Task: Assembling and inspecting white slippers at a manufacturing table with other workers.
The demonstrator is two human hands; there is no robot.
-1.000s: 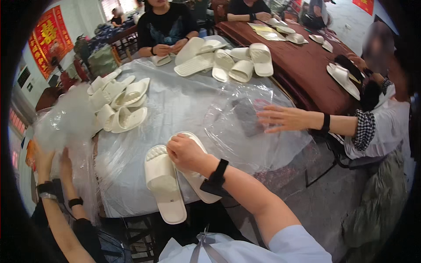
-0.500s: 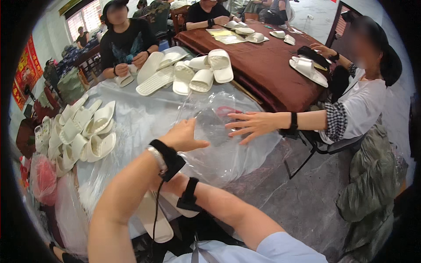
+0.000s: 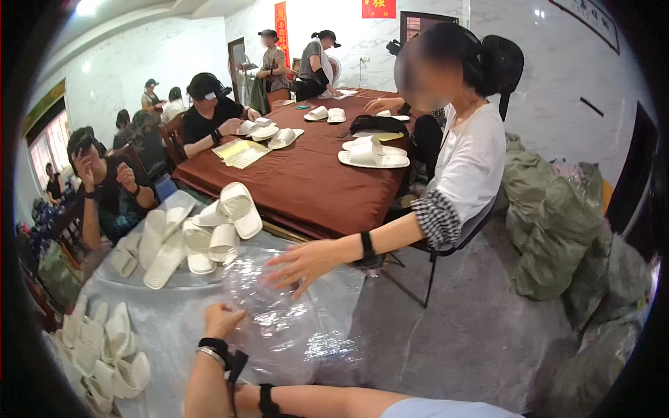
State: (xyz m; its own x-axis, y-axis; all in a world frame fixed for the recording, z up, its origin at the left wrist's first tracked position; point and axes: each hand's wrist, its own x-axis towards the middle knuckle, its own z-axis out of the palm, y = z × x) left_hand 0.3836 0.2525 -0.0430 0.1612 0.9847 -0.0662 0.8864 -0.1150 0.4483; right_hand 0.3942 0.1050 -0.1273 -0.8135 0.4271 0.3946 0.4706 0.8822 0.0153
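Head view has the clear plastic (image 3: 279, 313) crumpled on the sheet-covered counter (image 3: 167, 327), with no long side I can make out, and white slippers (image 3: 198, 244) past its far left end. The left hand (image 3: 224, 320) is nearer than the right hand (image 3: 247, 396), with the plastic just right of its bent fingers, though I cannot tell if they pinch it. A co-worker's hand (image 3: 306, 263) spreads over the plastic's far side, and the right hand's fingers are hidden behind the left arm.
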